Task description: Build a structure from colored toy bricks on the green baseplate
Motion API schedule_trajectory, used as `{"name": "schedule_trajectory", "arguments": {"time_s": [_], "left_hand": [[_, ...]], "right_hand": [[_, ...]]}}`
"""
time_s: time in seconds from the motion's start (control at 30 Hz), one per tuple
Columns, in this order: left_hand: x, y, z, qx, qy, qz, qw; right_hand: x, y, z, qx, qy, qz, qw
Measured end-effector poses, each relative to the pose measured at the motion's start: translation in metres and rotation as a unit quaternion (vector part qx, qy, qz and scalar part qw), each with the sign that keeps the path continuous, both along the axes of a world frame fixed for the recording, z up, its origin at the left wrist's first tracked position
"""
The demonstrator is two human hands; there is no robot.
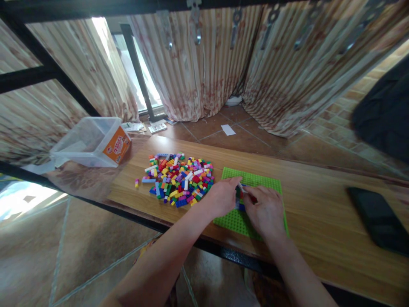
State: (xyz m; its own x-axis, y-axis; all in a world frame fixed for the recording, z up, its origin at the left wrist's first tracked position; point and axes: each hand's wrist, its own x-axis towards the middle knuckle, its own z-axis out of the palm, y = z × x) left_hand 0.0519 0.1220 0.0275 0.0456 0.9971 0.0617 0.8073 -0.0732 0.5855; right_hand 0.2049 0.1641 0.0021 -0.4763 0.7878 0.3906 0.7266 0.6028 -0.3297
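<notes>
A green studded baseplate [233, 221] lies on the wooden board, partly covered by my hands. My left hand [225, 197] reaches over its left side with the fingers closed, the fingertips at one end of a small white toy brick [241, 186]. My right hand [266, 209] is closed too, its fingertips at the brick's other end. Beneath and between the hands, blue bricks [242, 207] and some red ones show on the baseplate; my fingers hide most of this build. Left of my left hand spreads a heap of loose, many-coloured bricks [180, 179].
A clear plastic box [84, 147] with an orange label stands beyond the board's left end. At the right lies a black phone [380, 219]. Metal hooks [196, 32] hang from a dark bar overhead, in front of striped curtains [204, 72]. A white paper [228, 130] rests on the floor.
</notes>
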Motion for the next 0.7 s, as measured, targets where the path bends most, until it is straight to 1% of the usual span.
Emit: {"name": "schedule_trajectory", "arguments": {"time_s": [0.13, 0.4, 0.57, 0.7], "left_hand": [[-0.0009, -0.0004, 0.0006, -0.003, 0.017, -0.011, 1.000], [-0.0004, -0.0018, 0.0005, -0.012, 0.050, -0.020, 0.998], [0.0005, -0.0025, 0.0014, -0.008, 0.064, -0.025, 0.998], [0.0002, -0.0024, 0.0005, -0.001, 0.074, -0.027, 0.997]], "right_hand": [[0.0003, -0.0003, 0.0003, -0.001, -0.006, -0.003, 1.000], [0.0027, 0.0008, 0.0039, -0.006, -0.020, 0.023, 1.000], [0.0049, 0.0035, 0.0029, -0.020, -0.020, 0.037, 0.999], [0.0090, 0.0083, 0.0028, -0.044, -0.014, 0.064, 0.997]]}}
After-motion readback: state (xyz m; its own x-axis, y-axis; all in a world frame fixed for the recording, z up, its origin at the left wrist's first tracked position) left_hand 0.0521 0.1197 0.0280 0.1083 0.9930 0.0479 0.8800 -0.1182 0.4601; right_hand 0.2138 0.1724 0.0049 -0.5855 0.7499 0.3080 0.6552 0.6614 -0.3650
